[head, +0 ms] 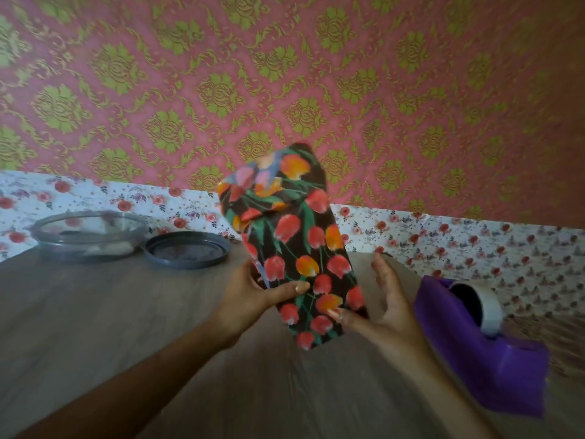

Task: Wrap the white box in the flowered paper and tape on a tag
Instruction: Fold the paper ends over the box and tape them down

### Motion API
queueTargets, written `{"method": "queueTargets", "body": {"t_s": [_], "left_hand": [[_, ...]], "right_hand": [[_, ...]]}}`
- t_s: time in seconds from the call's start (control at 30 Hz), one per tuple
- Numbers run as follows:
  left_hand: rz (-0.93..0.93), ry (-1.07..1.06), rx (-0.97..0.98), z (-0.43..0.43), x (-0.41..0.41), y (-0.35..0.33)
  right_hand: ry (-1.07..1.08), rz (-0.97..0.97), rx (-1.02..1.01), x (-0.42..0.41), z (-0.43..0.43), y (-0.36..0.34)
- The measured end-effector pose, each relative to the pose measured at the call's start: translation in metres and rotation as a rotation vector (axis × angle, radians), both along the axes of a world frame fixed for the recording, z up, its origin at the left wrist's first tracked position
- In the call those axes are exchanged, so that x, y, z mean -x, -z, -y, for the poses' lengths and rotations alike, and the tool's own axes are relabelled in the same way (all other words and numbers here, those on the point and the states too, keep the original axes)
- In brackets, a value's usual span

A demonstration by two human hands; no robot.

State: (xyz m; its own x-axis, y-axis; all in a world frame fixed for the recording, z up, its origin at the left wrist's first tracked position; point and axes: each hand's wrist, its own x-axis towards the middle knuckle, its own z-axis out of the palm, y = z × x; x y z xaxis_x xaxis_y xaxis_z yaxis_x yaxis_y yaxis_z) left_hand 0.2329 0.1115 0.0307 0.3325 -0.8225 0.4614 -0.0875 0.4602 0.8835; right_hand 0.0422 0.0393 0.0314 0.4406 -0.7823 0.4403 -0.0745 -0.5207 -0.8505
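Left grip (250,296) clasps the wrapped box (294,248) by its edge, right grip (380,308) touching.

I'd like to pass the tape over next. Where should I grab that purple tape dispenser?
Probably from above, pinching the purple tape dispenser by its flat sides, mid-body. The tape roll fills its raised far end, and the body slopes down towards the near end, so the middle is bare.

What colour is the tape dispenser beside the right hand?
Purple; the tape dispenser shows best in the head view.
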Motion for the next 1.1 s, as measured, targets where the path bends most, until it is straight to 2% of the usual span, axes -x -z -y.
{"method": "queueTargets", "body": {"t_s": [0.07,0.2,0.33,0.43,0.5,0.53,0.6,0.67,0.73,0.93,1.1], "left_hand": [[0.09,0.017,-0.012,-0.001,-0.008,-0.003],[0.255,0.102,-0.033,-0.003,-0.01,-0.005],[0.257,0.265,-0.012,-0.01,-0.012,-0.017],[0.253,0.061,0.249,-0.018,-0.005,-0.045],[0.397,-0.175,0.424,-0.026,0.005,-0.071],[0.495,-0.297,0.432,-0.032,0.01,-0.085],[0.731,-0.471,0.304,-0.04,0.017,-0.107],[0.95,-0.484,0.072,-0.044,0.024,-0.12],[1.056,-0.491,-0.051,-0.042,0.03,-0.125],[1.16,-0.614,-0.22,-0.031,0.029,-0.115],[1.066,-0.632,-0.113,-0.02,0.025,-0.099]], "right_hand": [[-0.048,-0.047,0.109,-0.003,0.004,-0.008],[-0.228,0.024,0.095,-0.015,0.008,-0.02],[-0.208,0.148,0.111,-0.018,0.006,-0.012],[-0.12,0.155,0.155,-0.014,0.009,-0.007],[-0.09,0.115,0.205,-0.011,0.01,-0.007],[-0.091,0.106,0.216,-0.009,0.01,-0.006],[-0.096,0.102,0.23,-0.006,0.009,-0.006],[-0.105,0.113,0.236,-0.005,0.009,-0.003],[-0.086,0.097,0.268,-0.005,0.01,0.001],[0.039,-0.042,0.423,-0.001,0.017,0.008],[0.068,-0.04,0.447,0.001,0.02,0.011]]}}
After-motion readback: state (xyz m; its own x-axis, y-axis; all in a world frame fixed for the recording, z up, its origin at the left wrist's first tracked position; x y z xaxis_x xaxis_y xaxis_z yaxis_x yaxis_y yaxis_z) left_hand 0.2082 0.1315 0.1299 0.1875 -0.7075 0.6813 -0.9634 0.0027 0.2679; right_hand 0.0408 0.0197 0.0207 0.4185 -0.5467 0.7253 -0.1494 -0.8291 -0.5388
